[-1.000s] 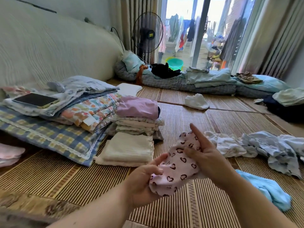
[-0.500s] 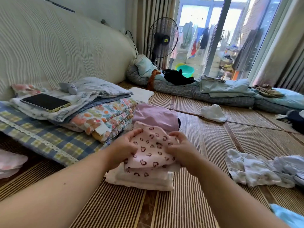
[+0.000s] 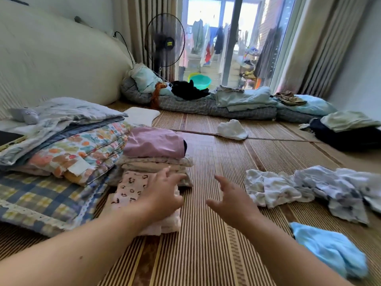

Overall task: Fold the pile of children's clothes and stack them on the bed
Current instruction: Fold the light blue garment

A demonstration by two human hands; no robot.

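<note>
Bamboo mat (image 3: 206,250); folded pink heart-print garment (image 3: 129,187).

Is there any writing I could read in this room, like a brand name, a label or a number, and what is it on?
No text here can be read.
yellow sticker on the hub of the standing fan: dark print, too blurred to read.
white tag on the floral quilt: no lettering can be made out.

Left hand (image 3: 162,196): palm down, fingers (image 3: 169,174) straight, reaching forward; forearm bare. Right hand (image 3: 234,201): right of those fingers, apart, loosely spread, holding nothing.
</note>
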